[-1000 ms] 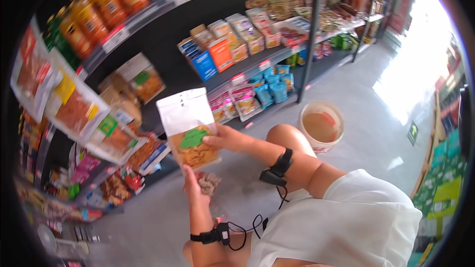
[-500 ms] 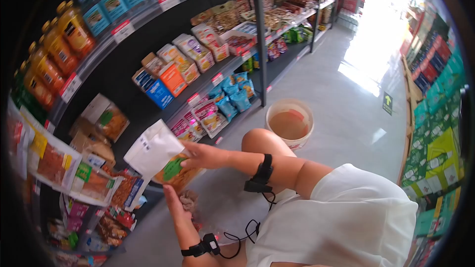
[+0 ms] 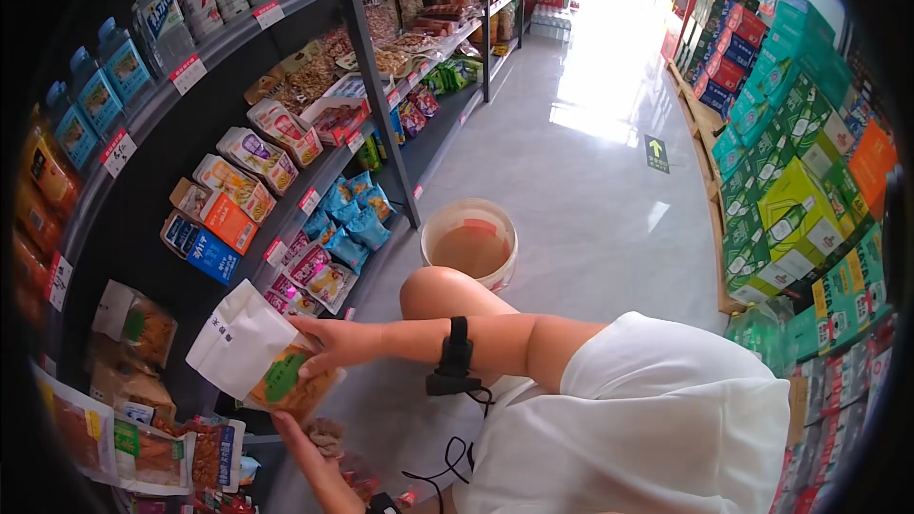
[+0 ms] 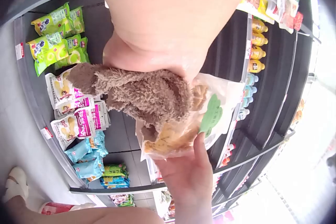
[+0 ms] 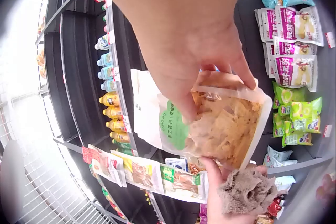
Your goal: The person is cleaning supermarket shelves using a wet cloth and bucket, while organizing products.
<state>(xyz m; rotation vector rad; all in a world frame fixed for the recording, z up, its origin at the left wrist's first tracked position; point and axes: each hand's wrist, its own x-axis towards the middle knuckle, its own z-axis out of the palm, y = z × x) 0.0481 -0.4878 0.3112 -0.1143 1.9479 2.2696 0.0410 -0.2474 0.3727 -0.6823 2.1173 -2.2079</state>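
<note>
My right hand (image 3: 333,341) grips a snack bag (image 3: 236,333) by its side, with the thumb across the front near the green label. The bag has a white paper top and a clear lower part full of flat orange-brown pieces (image 5: 226,129). It tilts, white end toward the shelf. At its lower edge is my left hand (image 5: 214,190), thumb against the bag. A fuzzy grey-brown cloth (image 4: 152,98) is bunched in the left hand's fingers, which it mostly hides in the left wrist view.
Shelving on the left holds a similar bag (image 3: 138,324), boxed snacks (image 3: 228,219), blue packets (image 3: 352,219) and bottles (image 3: 119,57). A white bucket (image 3: 507,262) of murky water stands on the floor beside my knee. Stacked cartons (image 3: 790,219) line the right side of the aisle.
The head view has swung right, so shelves and bucket sit further left in it. The snack bag has tipped from nearly upright to a slant, still in the right hand.
</note>
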